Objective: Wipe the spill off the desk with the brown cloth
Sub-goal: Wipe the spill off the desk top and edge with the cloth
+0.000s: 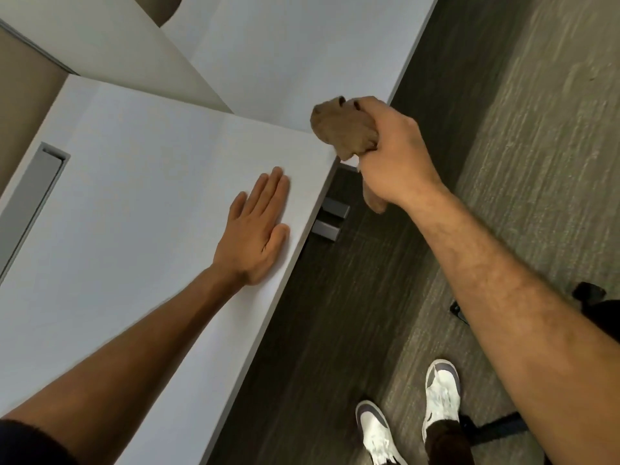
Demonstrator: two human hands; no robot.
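My right hand [392,156] grips the bunched brown cloth [342,127] at the far right corner of the white desk [134,196]. One end of the cloth hangs below my wrist, over the desk's edge. My left hand [255,229] lies flat, palm down, on the desk top near its right edge, fingers straight and together. No spill shows on the white surface from here.
A second white desk [285,55] adjoins at the back, with a white divider panel [110,45] between. A grey cable slot [37,193] sits at the desk's left. Grey brackets [330,218] stick out under the edge. Chair base [496,427] and my shoes [439,394] are on the carpet.
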